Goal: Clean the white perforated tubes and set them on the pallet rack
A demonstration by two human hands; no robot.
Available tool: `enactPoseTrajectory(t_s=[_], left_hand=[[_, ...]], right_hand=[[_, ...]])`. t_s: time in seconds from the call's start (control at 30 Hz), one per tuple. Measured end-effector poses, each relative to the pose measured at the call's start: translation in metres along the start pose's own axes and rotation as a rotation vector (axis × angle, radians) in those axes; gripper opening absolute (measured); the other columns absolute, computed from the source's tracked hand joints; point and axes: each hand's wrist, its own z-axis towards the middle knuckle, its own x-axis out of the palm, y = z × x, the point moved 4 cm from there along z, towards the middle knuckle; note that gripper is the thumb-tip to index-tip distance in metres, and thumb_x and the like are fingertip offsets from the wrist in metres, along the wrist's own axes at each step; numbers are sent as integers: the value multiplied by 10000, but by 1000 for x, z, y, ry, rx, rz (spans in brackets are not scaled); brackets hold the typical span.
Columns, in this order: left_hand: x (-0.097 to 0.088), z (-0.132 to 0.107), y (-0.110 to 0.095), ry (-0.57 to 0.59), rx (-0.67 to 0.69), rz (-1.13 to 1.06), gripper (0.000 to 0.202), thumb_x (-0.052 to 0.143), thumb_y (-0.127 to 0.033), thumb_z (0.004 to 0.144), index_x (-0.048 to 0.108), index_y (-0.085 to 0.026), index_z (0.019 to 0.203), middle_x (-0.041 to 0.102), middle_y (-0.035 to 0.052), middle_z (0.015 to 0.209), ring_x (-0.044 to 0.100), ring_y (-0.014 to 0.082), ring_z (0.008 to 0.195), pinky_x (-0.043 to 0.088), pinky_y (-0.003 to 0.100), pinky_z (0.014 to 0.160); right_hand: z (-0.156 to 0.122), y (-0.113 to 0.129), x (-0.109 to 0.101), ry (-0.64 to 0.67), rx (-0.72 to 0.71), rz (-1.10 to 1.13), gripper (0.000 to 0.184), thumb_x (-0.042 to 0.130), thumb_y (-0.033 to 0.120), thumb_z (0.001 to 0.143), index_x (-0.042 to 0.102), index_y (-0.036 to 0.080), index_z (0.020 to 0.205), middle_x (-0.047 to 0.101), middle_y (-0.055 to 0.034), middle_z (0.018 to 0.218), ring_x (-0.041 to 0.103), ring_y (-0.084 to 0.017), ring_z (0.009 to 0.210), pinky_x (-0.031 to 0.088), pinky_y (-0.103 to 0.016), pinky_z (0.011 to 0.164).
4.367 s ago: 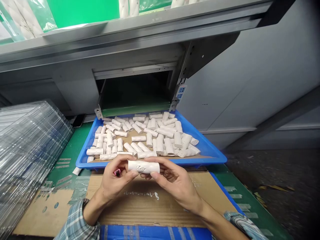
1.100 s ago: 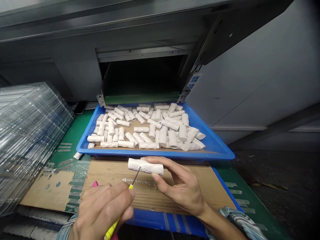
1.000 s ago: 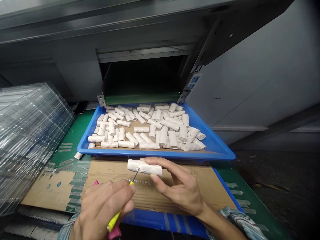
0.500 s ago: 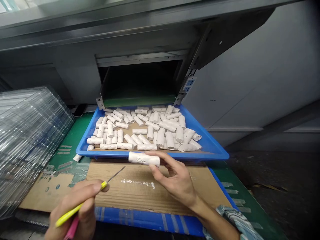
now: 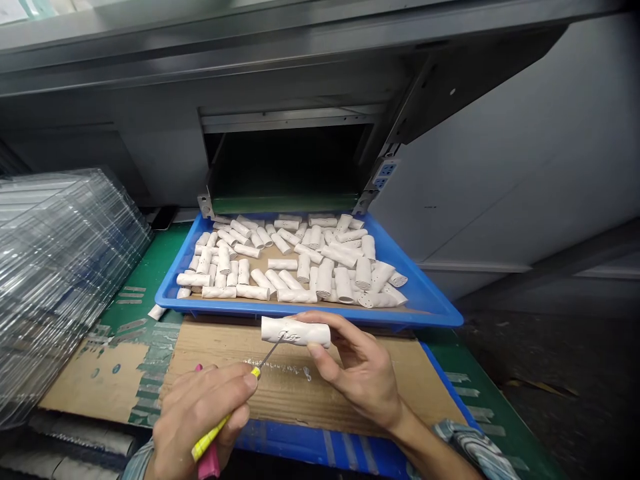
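Observation:
My right hand point(image 5: 357, 367) pinches a white cylinder point(image 5: 295, 331) between thumb and fingers, holding it level in front of the tray. Dark cursive-looking marks run along its side. Closed around a yellow-handled tool point(image 5: 213, 437) with a thin metal shaft is my left hand point(image 5: 200, 413). The tool's tip meets or nearly meets the marked side of the cylinder. A pink handle point(image 5: 209, 463) also shows in the left hand; what it belongs to is hidden. Behind the hands, many similar white cylinders point(image 5: 296, 295) lie in a blue tray point(image 5: 430, 303).
Cardboard point(image 5: 285, 393) with white handwriting lies under my hands on a green table point(image 5: 145, 257). Stacked clear plastic trays point(image 5: 65, 267) stand at left. One loose cylinder point(image 5: 157, 312) rests by the blue tray. Behind it is a dark opening with a green belt point(image 5: 285, 203); a metal ledge point(image 5: 300, 50) hangs overhead.
My left hand has moved right and up, bringing the tool's tip to the white cylinder. My right hand has shifted slightly right and down with the cylinder still held.

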Motion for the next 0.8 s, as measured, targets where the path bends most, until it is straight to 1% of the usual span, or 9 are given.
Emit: enactPoseTrajectory(t_s=[0.27,0.4,0.47,0.57,0.6,0.63,0.7,0.77,0.8], left_hand=[[4,1,1,29,15,13,180,556,-183,1107,725,-135,1142,843,83,962,824,145,957,629,229,860],[3,0,3,-27,-9,29,167,575,-142,1085,734,-125,1130,840,88,949,820,149,940,629,242,868],[4,-2,3,-20,-19,61,172,587,-122,1075,738,-134,1156,845,88,969,819,150,952,621,243,881],[5,-7,-2,36,14,112,212,598,-102,1069,743,-159,1212,851,92,1042,816,143,986,605,227,879],[5,-8,-4,29,18,129,217,598,-102,1069,749,-166,1212,850,91,1062,814,142,993,601,227,879],[3,-10,-6,-1,8,143,211,601,-109,1071,758,-171,1198,849,89,1074,814,144,991,600,235,885],[-2,-13,-8,-106,-43,153,186,608,-138,1074,778,-178,1137,851,77,1065,817,153,966,606,264,898],[-7,-17,-5,-201,-108,147,171,615,-182,1077,786,-182,1079,853,66,1031,822,168,925,626,291,878],[-9,-19,-1,-217,-126,138,159,624,-196,1071,783,-187,1075,853,58,1013,825,178,909,640,299,861]], right_hand=[[1,3,0,13,-40,-48,341,718,134,943,752,275,1252,835,-25,1173,813,-163,1024,635,-183,920],[0,3,1,23,-58,-113,357,722,135,942,737,279,1268,831,-14,1187,807,-164,1066,628,-188,957],[-1,4,1,14,-76,-161,353,730,137,936,740,270,1263,835,-16,1171,813,-168,1039,637,-195,940],[-1,5,1,-13,-94,-208,333,741,144,929,752,253,1243,840,-26,1149,820,-183,1006,653,-220,922],[-1,5,1,-18,-93,-210,324,741,148,929,755,250,1237,842,-29,1148,822,-187,1002,657,-226,920],[-1,5,1,-21,-85,-203,315,739,153,931,759,248,1232,842,-31,1148,823,-189,995,659,-227,913],[0,3,0,-24,-61,-166,301,734,163,937,764,248,1224,844,-33,1146,825,-185,971,662,-216,887],[0,1,0,-29,-36,-115,297,734,169,938,768,250,1222,844,-36,1148,825,-185,961,664,-210,866],[0,0,-1,-34,-27,-91,295,736,171,938,770,250,1220,843,-38,1149,825,-188,956,666,-212,856]])
